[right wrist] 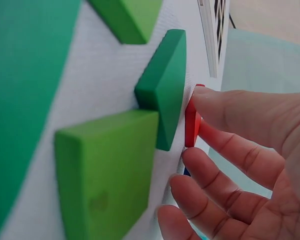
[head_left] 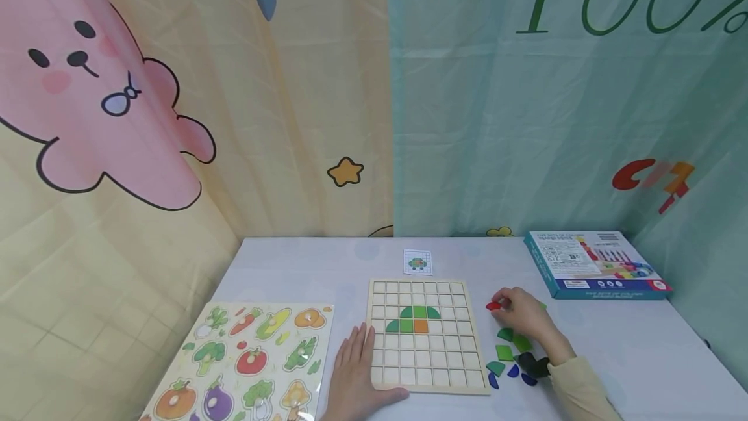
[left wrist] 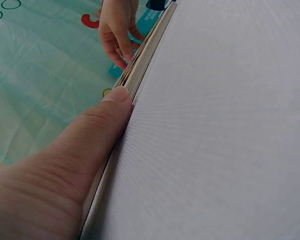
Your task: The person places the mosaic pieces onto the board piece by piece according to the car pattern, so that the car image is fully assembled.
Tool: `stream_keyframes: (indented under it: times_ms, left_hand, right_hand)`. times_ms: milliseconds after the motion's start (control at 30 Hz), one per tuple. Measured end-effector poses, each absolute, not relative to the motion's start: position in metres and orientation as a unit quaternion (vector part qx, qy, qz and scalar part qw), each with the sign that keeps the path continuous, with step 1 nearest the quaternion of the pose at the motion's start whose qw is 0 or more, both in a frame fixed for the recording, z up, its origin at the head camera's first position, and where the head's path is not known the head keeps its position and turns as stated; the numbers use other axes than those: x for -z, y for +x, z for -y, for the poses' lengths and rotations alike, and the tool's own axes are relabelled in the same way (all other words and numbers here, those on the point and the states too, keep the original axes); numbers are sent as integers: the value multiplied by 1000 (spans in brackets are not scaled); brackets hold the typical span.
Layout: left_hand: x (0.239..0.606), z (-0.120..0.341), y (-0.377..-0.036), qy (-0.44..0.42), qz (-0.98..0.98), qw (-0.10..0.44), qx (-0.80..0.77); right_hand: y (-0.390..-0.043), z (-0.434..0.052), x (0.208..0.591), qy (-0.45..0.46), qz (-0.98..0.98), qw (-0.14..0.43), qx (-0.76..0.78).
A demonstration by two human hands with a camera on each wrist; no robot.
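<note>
My left hand (head_left: pixel 358 375) rests along the left side of the wooden grid board (head_left: pixel 429 359), fingers straight, thumb at its near edge. In the left wrist view the thumb (left wrist: pixel 97 125) lies against the board's side. On the grid sit green squares and rounded green pieces around an orange square (head_left: pixel 421 325). To the board's right, my right hand (head_left: pixel 523 314) pinches a small red block (right wrist: pixel 191 122) between thumb and forefinger, close to the tabletop. Below that hand lie loose pieces: light green squares (head_left: pixel 504 353), darker green rounded pieces (head_left: pixel 495 368) and blue ones (head_left: pixel 513 371).
A small picture card (head_left: pixel 417 262) lies behind the board. At the back right is a flat boxed set (head_left: pixel 596 265). A vegetable picture sheet (head_left: pixel 274 356) covers the front left. Dark pieces (head_left: pixel 533 365) lie near the right wrist. Printed curtains (head_left: pixel 315 96) hang behind the table.
</note>
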State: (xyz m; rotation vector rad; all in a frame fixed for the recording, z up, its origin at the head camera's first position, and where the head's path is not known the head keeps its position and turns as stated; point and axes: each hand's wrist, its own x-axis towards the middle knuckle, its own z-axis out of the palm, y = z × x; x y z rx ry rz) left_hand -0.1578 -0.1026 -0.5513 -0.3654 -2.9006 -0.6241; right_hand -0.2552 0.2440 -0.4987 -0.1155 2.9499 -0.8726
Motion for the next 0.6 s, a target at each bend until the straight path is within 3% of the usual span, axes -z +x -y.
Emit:
stream_keyframes:
  times_ms: [600]
  left_hand:
    - [556, 103, -159, -124, 967, 86, 206]
  right_hand:
    - [-254, -245, 500, -25, -959, 41, 281]
